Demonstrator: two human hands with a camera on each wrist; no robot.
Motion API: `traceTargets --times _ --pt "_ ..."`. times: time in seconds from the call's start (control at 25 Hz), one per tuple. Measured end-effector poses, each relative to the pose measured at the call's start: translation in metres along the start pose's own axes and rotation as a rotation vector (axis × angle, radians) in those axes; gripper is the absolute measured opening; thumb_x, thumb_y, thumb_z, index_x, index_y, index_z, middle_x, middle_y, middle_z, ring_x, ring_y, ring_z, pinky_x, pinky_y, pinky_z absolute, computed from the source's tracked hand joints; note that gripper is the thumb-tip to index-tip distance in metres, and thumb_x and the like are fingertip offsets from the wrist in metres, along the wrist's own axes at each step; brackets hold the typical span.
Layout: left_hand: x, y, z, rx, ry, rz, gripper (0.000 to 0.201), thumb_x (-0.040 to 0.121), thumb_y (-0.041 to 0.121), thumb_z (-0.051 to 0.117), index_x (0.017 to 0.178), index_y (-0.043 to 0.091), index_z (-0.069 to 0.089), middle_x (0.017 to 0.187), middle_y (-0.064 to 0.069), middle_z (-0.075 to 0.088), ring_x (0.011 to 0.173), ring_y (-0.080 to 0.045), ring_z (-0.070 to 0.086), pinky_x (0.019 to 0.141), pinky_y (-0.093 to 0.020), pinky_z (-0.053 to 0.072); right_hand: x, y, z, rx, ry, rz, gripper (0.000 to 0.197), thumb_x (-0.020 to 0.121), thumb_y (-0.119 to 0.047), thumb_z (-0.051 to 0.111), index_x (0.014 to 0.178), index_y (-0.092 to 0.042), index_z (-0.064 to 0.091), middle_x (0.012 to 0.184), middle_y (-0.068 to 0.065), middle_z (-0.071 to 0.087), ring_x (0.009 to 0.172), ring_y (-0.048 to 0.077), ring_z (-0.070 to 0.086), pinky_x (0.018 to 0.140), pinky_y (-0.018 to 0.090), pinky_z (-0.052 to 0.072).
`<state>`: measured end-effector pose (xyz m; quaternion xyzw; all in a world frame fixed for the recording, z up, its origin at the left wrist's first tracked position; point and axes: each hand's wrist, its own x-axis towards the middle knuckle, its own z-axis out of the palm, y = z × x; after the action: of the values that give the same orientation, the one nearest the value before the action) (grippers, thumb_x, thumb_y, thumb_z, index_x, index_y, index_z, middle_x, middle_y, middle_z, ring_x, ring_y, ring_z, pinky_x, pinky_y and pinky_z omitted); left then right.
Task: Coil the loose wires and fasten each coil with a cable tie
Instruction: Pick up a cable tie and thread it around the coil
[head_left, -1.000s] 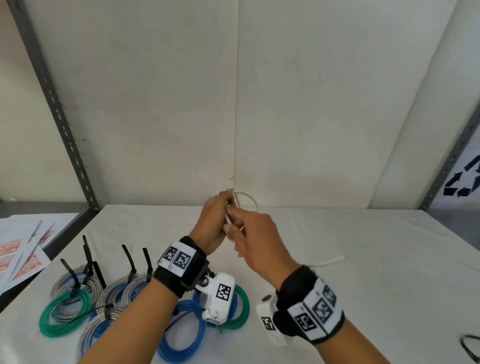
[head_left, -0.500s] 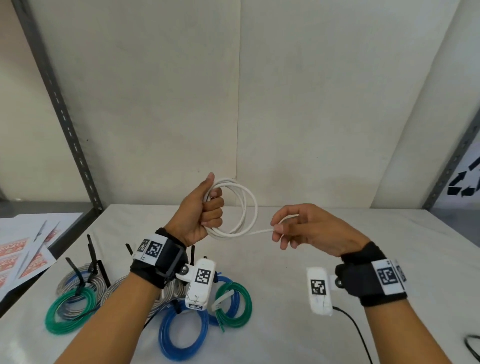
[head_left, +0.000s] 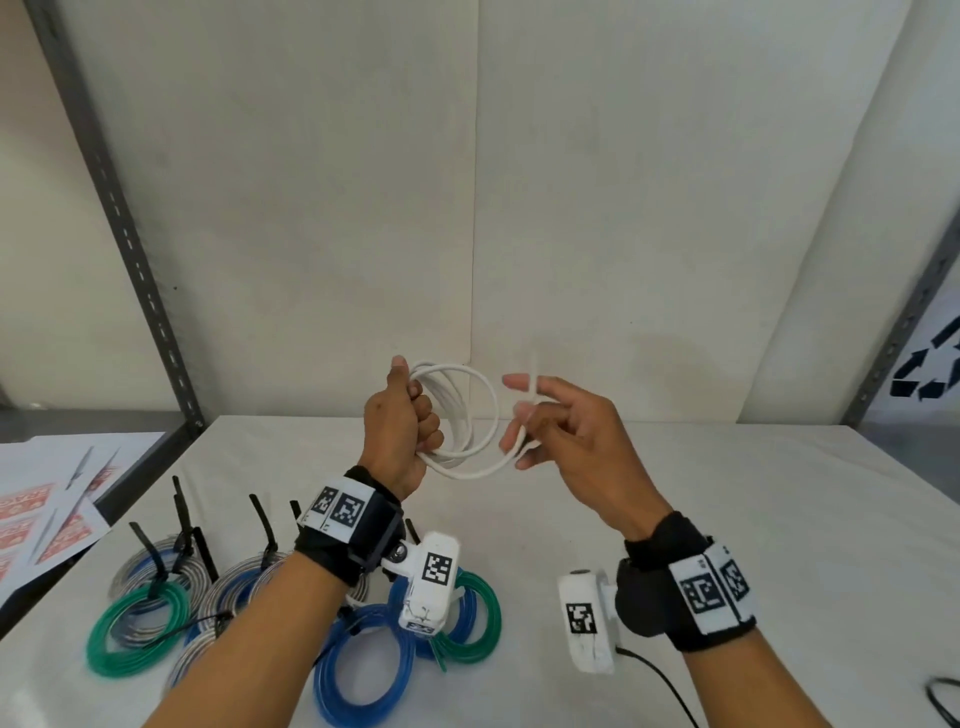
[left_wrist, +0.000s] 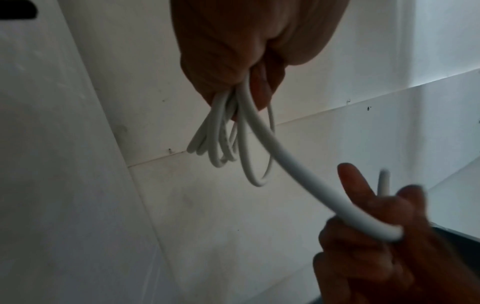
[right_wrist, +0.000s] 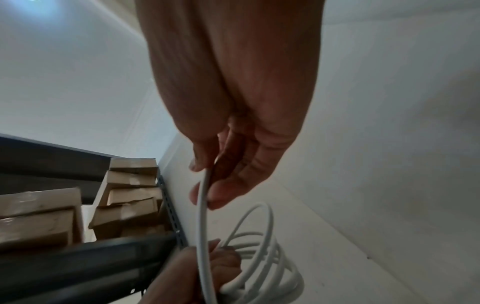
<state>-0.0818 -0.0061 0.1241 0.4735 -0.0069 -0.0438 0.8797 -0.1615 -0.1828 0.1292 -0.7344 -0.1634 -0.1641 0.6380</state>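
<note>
A white wire coil (head_left: 470, 415) hangs in the air above the table, several loops wide. My left hand (head_left: 402, 421) grips the loops in a fist at their left side; the left wrist view shows the loops (left_wrist: 228, 133) coming out under the fingers. The wire's free end (head_left: 531, 384) runs right from the coil's bottom into my right hand (head_left: 550, 426), which holds it among curled fingers, the tip sticking up past the fingertips. The right wrist view shows the strand (right_wrist: 202, 216) passing between thumb and fingers down to the coil (right_wrist: 262, 265).
Several tied coils lie at the front left of the white table (head_left: 727, 519): green (head_left: 137, 631), blue (head_left: 363, 670), grey (head_left: 234, 587), with black cable-tie tails (head_left: 182, 514) standing up. Papers (head_left: 47, 514) lie far left. A black cable (head_left: 660, 680) trails at the front right.
The hands drew apart, the right pulling the wire end out to the right. Now the right hand has come back toward the coil and lifted, bringing the last stretch round as another loop.
</note>
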Motion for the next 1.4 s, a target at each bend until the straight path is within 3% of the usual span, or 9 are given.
traceTargets --times 0.12,0.32,0.4,0.56,0.72,0.8,1.08,1.28,1.4 --pt "-0.005 -0.004 0.001 0.037 -0.092 -0.003 0.046 0.105 0.049 0.041 0.07 0.021 0.034 0.048 0.009 0.018 0.036 -0.006 0.014 0.036 -0.018 0.014 0.008 0.008 0.012 -0.351 0.069 -0.124 0.023 0.1 -0.022 0.063 0.121 -0.015 0.069 0.071 -0.003 0.071 0.06 0.005 0.06 0.062 0.022 0.05" --pt "-0.015 0.001 0.007 -0.111 -0.387 -0.213 0.046 0.1 0.05 0.044 0.066 0.021 0.037 0.055 0.006 0.007 0.041 -0.01 0.003 0.037 -0.02 0.008 0.016 0.035 0.035 -0.561 0.405 -0.35 0.015 0.102 -0.015 0.06 0.112 -0.012 0.071 0.127 0.002 0.058 0.12 0.006 0.054 0.098 0.02 0.045" --pt "-0.014 0.003 0.006 -0.118 -0.444 -0.247 0.043 0.096 0.05 0.047 0.065 0.021 0.038 0.054 0.007 0.007 0.041 -0.01 0.003 0.038 -0.02 0.008 0.012 0.033 0.036 -0.447 0.377 -0.341 0.013 0.103 -0.014 0.059 0.112 -0.01 0.066 0.107 -0.007 0.066 0.097 -0.003 0.06 0.081 0.016 0.047" --pt "-0.014 -0.001 0.002 -0.122 -0.512 -0.283 0.043 0.095 0.048 0.046 0.064 0.021 0.036 0.053 0.007 0.009 0.04 -0.009 0.004 0.038 -0.021 0.008 0.01 0.032 0.031 -0.367 0.359 -0.195 0.024 0.102 -0.027 0.06 0.121 -0.019 0.049 0.087 -0.001 0.067 0.074 0.011 0.062 0.064 0.021 0.05" --pt "-0.013 -0.001 0.004 -0.146 -0.479 -0.281 0.043 0.094 0.048 0.048 0.062 0.022 0.036 0.053 0.007 0.008 0.039 -0.009 0.004 0.035 -0.019 0.009 0.007 0.042 0.025 -0.58 0.197 -0.279 0.043 0.108 -0.033 0.039 0.149 -0.022 0.048 0.152 0.0 0.047 0.131 0.002 0.049 0.103 0.014 0.043" --pt "-0.013 -0.003 0.004 -0.146 -0.484 -0.286 0.044 0.094 0.048 0.048 0.062 0.022 0.036 0.053 0.007 0.009 0.039 -0.009 0.004 0.035 -0.019 0.01 0.008 0.044 0.021 -0.523 0.187 -0.301 0.039 0.107 -0.026 0.046 0.146 -0.024 0.052 0.161 -0.001 0.037 0.14 0.005 0.043 0.107 0.015 0.042" --pt "-0.015 0.0 0.011 -0.064 -0.532 -0.257 0.045 0.096 0.048 0.045 0.06 0.022 0.038 0.053 0.007 0.008 0.039 -0.009 0.005 0.036 -0.02 0.009 0.012 0.033 0.018 -0.035 0.359 -0.123 0.01 0.083 -0.007 0.081 0.087 -0.008 0.072 0.112 0.001 0.068 0.11 0.012 0.065 0.081 0.026 0.057" --pt "-0.017 0.005 0.018 0.057 -0.608 -0.218 0.047 0.101 0.047 0.043 0.062 0.021 0.036 0.05 0.007 0.013 0.038 -0.009 0.007 0.037 -0.021 0.01 0.012 0.025 0.021 0.429 0.368 0.122 0.033 0.089 -0.014 0.075 0.114 -0.004 0.055 0.108 0.012 0.068 0.089 0.021 0.069 0.072 0.031 0.059" --pt "-0.019 -0.002 0.021 0.158 -0.425 -0.134 0.047 0.103 0.049 0.044 0.065 0.02 0.039 0.05 0.007 0.018 0.039 -0.009 0.011 0.037 -0.021 0.013 0.013 0.027 0.02 0.204 0.302 0.125 0.022 0.1 -0.017 0.063 0.121 -0.01 0.062 0.082 0.004 0.068 0.062 0.013 0.061 0.058 0.027 0.049"
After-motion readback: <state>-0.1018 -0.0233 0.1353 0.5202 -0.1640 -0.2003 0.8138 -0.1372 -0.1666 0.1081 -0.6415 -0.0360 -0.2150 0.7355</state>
